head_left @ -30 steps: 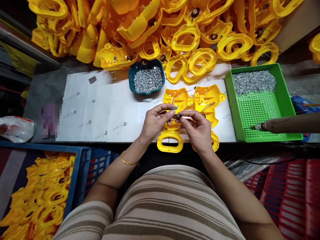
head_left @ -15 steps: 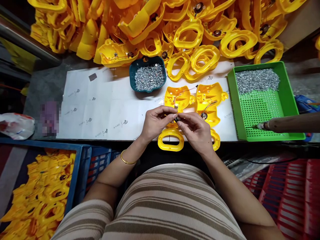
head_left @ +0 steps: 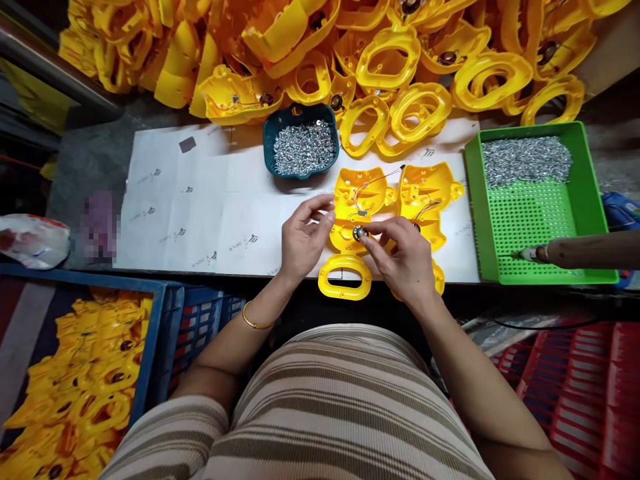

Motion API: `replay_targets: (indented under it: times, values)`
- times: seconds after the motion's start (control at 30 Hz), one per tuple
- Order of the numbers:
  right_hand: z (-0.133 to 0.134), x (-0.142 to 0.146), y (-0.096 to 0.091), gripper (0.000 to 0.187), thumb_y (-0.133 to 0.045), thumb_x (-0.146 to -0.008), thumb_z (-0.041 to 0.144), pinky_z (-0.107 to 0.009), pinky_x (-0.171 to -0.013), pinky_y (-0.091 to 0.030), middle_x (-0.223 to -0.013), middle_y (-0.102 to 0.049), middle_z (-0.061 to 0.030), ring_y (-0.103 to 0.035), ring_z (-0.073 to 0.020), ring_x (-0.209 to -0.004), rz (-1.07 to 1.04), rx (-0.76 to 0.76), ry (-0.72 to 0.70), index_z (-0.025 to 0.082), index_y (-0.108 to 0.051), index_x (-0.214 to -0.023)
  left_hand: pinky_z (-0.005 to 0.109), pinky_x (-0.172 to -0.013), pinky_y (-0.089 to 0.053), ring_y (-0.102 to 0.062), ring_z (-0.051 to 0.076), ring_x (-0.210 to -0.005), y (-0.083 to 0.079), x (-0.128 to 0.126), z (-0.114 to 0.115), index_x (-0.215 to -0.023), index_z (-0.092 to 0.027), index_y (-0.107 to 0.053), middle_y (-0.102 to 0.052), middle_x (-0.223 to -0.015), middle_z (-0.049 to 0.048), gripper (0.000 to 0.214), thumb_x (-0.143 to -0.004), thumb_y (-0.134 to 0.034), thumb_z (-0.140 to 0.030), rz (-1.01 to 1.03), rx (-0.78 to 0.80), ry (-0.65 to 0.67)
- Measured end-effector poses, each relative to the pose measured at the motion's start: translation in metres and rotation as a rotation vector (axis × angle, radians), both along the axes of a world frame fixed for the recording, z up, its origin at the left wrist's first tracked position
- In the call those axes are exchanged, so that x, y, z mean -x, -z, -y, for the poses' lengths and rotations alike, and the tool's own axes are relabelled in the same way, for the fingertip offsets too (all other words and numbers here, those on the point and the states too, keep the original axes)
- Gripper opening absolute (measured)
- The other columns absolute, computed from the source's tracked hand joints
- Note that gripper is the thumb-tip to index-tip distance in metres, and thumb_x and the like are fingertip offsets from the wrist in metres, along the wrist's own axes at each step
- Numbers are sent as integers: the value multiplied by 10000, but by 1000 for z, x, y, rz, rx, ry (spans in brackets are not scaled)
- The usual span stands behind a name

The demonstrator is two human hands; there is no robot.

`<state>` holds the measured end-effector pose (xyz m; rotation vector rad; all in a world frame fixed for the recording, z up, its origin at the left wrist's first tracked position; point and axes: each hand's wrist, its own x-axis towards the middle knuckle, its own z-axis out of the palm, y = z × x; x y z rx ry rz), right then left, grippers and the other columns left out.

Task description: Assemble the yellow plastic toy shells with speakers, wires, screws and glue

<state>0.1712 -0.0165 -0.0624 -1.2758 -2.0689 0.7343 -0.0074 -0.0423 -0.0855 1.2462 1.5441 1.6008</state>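
Two yellow plastic shell halves lie side by side on the white-covered bench: a left shell (head_left: 353, 190) with thin wires inside and a right shell (head_left: 417, 183), partly behind my right hand. Between the thumb and fingers of my right hand (head_left: 407, 257) is a small round speaker (head_left: 359, 233), held over the lower part of the left shell. My left hand (head_left: 306, 237) is at that shell's left edge, thumb and fingers apart, holding nothing. A yellow oval ring (head_left: 345, 277) lies just below the left shell; another is mostly covered by my right hand.
A dark teal tub (head_left: 270, 157) of small metal parts stands behind the shells. On the right, a green basket (head_left: 475, 220) holds screws, with a wooden-handled tool (head_left: 590, 250) across it. Yellow parts (head_left: 215, 93) are heaped at the back. A blue crate (head_left: 155, 347) stands lower left.
My hands have come apart. The left has let go and moved slightly left; the right keeps the speaker, now over the left shell. The view has shifted slightly.
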Motion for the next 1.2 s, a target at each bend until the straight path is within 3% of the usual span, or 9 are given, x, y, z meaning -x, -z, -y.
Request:
replay_targets:
  times: [0.07,0.2,0.37,0.67,0.87,1.03,1.2]
  values:
    - [3,4,0,260,-594,-926,411,-264,-630,-428,-925,-684,-51,-622,-147,-742,155,-52,7,208,-718,-1031,221,-750,-537,-629,127,-881,10,4,5,-1212,-223,-620,-658,-1145,75,387,-862,-686,-376,-38,49,-27]
    - [6,15,-1,286,-527,-959,415,-262,-542,-306,-962,-679,-48,-636,-157,-789,392,-73,22,239,-711,-1089,251,-799,-542,-622,164,-1011,26,4,13,-1400,-267,-460,-581,-1325,103,638,-805,-686,-227,-51,173,104]
    - [1,23,0,291,-497,-970,404,-280,-534,-237,-1011,-678,-38,-628,-157,-791,481,-22,13,259,-704,-1115,223,-766,-529,-655,147,-999,26,0,16,-1503,-280,-302,-638,-1296,92,782,-796,-593,-114,-72,231,200]
    - [1,28,6,269,-517,-970,398,-277,-561,-261,-984,-701,-28,-619,-149,-826,495,-70,0,261,-726,-1071,191,-691,-517,-650,108,-880,21,-3,20,-1474,-259,-326,-667,-1220,67,724,-808,-552,-90,-82,233,207]
    - [3,24,14,293,-488,-983,376,-281,-597,-300,-967,-717,-42,-629,-163,-854,477,-101,-53,255,-715,-1124,183,-629,-523,-613,82,-728,14,-9,14,-1424,-241,-382,-658,-1149,65,703,-776,-599,-74,-116,255,131]
    - [3,18,11,337,-441,-994,341,-272,-619,-340,-1010,-703,-59,-631,-163,-819,467,-19,-101,234,-684,-1203,200,-606,-545,-655,104,-744,14,-9,9,-1441,-272,-358,-635,-1177,65,743,-774,-632,-91,12,320,188]
    - [4,19,4,341,-454,-980,420,-265,-536,-247,-1055,-640,-61,-592,-152,-773,556,23,-54,282,-712,-1156,211,-660,-567,-678,131,-833,16,-5,11,-1453,-267,-362,-632,-1183,68,773,-759,-667,-118,87,341,209]
